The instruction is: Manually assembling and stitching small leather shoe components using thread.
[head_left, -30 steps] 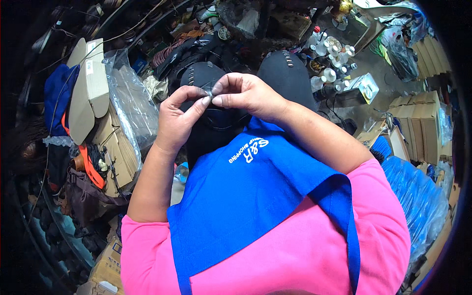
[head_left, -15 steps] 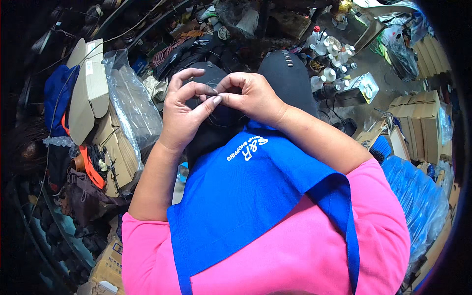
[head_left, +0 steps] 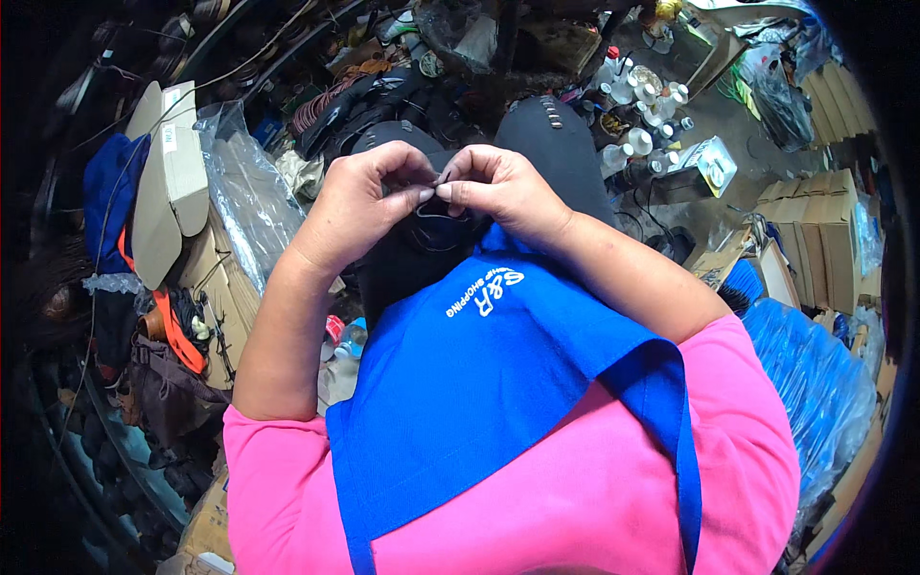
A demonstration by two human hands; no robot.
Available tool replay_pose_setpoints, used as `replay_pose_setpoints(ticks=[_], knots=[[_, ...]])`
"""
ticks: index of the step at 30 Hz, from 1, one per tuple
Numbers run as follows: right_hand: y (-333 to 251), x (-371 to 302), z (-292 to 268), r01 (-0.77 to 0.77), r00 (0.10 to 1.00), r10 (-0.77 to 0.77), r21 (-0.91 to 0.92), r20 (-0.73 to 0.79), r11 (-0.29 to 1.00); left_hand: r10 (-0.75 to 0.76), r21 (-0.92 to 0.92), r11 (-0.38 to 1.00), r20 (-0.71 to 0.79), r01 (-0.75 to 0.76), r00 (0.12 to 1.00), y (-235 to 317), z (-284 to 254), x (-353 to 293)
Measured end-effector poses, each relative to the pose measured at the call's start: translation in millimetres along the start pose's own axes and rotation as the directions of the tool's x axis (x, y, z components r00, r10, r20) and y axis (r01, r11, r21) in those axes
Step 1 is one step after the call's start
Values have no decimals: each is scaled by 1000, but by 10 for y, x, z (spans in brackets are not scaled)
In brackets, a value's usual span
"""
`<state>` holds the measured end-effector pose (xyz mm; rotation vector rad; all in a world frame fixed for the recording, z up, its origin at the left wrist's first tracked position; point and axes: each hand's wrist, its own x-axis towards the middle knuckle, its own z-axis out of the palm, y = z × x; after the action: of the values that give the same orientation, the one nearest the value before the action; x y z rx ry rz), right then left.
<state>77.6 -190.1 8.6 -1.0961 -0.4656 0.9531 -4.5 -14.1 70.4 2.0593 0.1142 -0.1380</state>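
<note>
Above my lap, my left hand and my right hand meet fingertip to fingertip. Both are closed in a pinch, thumb against forefinger, on a thin strand. Part of it bends in a pale curve just under the fingertips. Whether it is thread or wire, I cannot tell, and the fingers hide most of it. Beneath the hands are my dark-clad legs, with a blue apron over my front.
Clear bottles stand on the floor at far right, near cardboard boxes and a blue plastic-wrapped bundle. On the left are cardboard pieces, a clear plastic bag and a dark bag. Dark clutter fills the far side.
My left hand's raised fingers have curled down, and its wrist has turned inward. Both hands remain pinched together at nearly the same place. The thin loops seen below them show less now.
</note>
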Motion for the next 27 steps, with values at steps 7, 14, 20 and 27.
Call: replay_pose_setpoints(ticks=[7,14,20,27], knots=[[19,27,-50,-113,993,116,111,-26,987,144,271,952,16,-143,989,149,16,3],[-57,-32,-39,-118,993,119,49,-23,992,376,560,765,11,-317,927,88,35,-13],[-28,-58,5,75,990,-117,-401,-81,913,397,630,714,-5,-305,918,107,78,-19],[-123,-94,114,129,949,-284,-647,-140,751,300,560,796,-36,-229,953,99,93,-1]])
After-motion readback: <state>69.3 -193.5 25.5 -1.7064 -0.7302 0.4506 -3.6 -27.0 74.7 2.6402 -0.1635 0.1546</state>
